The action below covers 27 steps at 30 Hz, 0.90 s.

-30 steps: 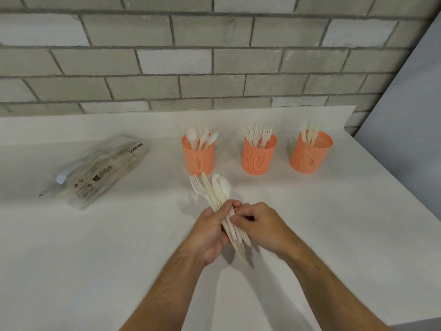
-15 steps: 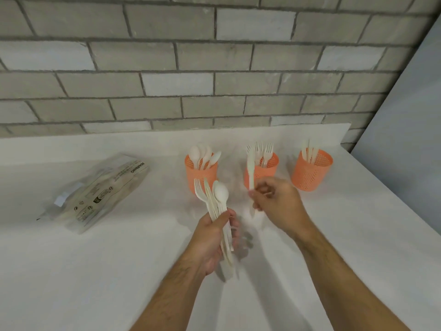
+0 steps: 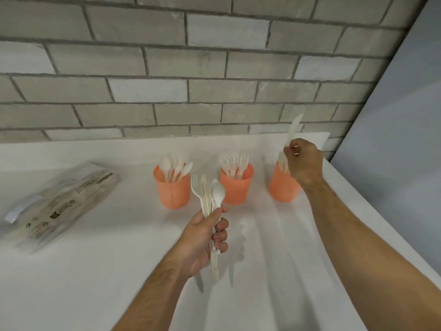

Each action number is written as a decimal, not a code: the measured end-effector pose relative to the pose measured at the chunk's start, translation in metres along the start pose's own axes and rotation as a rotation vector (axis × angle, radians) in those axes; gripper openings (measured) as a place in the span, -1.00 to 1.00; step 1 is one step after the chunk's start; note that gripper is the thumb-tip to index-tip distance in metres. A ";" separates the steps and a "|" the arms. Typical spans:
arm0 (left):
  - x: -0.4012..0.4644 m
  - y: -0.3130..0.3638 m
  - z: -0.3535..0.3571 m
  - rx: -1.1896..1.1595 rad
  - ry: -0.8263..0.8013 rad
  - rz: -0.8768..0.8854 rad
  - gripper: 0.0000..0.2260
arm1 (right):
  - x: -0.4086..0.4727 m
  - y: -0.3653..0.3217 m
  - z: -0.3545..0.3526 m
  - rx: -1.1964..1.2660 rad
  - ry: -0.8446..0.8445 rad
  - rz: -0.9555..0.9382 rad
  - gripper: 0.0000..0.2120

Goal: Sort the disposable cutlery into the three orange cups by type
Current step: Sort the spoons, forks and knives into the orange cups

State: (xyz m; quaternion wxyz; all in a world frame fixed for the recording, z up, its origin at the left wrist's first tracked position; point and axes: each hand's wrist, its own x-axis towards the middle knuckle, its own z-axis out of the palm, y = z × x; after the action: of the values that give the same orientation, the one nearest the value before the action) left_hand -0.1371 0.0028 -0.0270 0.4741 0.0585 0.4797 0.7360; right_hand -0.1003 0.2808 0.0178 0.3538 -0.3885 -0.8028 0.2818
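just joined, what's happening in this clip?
A person is sorting disposable cutlery into three orange cups. The right hand pinches a knife above the right cup, which already holds knives. The left hand grips a mixed bundle of fork, knife and spoons. The left cup has spoons, the middle cup forks. A plastic bag lies to the left.

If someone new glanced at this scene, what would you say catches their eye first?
Three orange cups stand in a row by the brick wall: the left cup holds spoons, the middle cup forks. The right hand holds a knife upright above the right cup, while the left hand grips a mixed bundle of cutlery in front.
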 end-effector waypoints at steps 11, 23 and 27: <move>0.022 -0.014 0.032 -0.073 -0.126 0.037 -0.75 | 0.003 0.037 -0.017 -0.285 -0.072 0.087 -0.78; 0.033 -0.014 0.043 0.202 -0.078 0.137 -0.77 | -0.090 -0.016 -0.008 0.496 -0.896 0.149 -0.80; 0.030 -0.011 0.033 0.225 -0.130 0.124 -0.74 | -0.088 -0.016 0.003 0.582 -0.879 0.226 -0.85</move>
State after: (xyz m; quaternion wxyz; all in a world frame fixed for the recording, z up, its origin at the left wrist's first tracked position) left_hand -0.1284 0.0477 -0.0291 0.4483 0.1881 0.5230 0.7001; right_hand -0.0704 0.1987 -0.0032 0.0449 -0.2041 -0.7171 0.6649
